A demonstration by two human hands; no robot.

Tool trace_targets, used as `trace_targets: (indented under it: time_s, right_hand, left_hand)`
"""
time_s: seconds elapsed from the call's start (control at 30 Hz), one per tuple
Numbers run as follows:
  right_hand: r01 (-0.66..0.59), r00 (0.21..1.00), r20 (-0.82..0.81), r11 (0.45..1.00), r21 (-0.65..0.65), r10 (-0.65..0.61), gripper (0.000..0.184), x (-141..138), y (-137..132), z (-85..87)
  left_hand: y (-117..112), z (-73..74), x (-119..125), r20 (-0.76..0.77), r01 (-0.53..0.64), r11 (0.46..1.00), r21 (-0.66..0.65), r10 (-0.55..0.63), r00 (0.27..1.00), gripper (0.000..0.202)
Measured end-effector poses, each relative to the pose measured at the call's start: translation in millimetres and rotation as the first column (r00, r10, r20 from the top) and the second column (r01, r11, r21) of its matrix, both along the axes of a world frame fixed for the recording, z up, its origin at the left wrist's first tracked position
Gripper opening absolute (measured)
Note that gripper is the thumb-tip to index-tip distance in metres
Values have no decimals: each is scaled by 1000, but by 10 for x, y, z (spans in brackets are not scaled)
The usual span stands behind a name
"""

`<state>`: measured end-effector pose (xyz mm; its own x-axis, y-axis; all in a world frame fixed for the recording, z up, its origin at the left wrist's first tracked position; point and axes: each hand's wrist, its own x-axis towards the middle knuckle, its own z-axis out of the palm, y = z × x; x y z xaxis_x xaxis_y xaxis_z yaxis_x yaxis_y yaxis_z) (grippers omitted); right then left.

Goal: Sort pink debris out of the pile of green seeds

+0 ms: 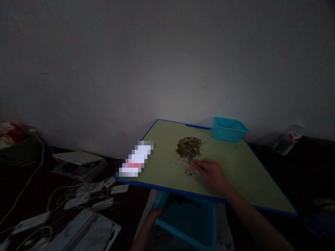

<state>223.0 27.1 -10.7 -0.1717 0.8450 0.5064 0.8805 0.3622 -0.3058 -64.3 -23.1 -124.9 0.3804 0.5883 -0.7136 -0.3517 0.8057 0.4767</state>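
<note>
My right hand (212, 174) is closed on a crumpled white-and-pink plastic packet (187, 163), pressed to the pale yellow tabletop (243, 170). Just beyond the packet spreads a heap of small brownish grains (188, 146), with several loose ones scattered near my fingers. Below the table's front edge, my left hand (154, 215) grips the left rim of a blue plastic basin (213, 228). Dark material lies in the far part of that basin, too dim to name. The left fingers are partly hidden under the basin.
Another blue basin (225, 134) stands at the table's back right corner. A bright, blurred-out phone-like slab (136, 160) lies at the left edge. Cables and power strips (77, 201) clutter the floor left, beside papers (83, 232). A plastic bottle (289, 139) leans at right.
</note>
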Motion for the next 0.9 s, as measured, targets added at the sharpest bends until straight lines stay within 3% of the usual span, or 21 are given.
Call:
trace_targets:
  time_s: [0.2,0.4,0.67,0.9]
  right_hand:
    - [-7,993,114,1000,-28,10,24,-137,189,47]
    - [-113,979,167,993,-23,115,25,-140,236,90]
    - [-237,967,100,971,21,234,26,5,55,4]
    - [-251,964,99,968,15,248,27,15,-282,89]
  left_hand:
    - [23,69,-51,-53,-41,999,28,42,998,82]
    - [56,67,-105,-92,-93,995,26,95,991,81]
    - [23,198,-80,-74,-108,993,46,111,991,71]
    - [26,79,-46,-74,-96,995,12,97,993,79]
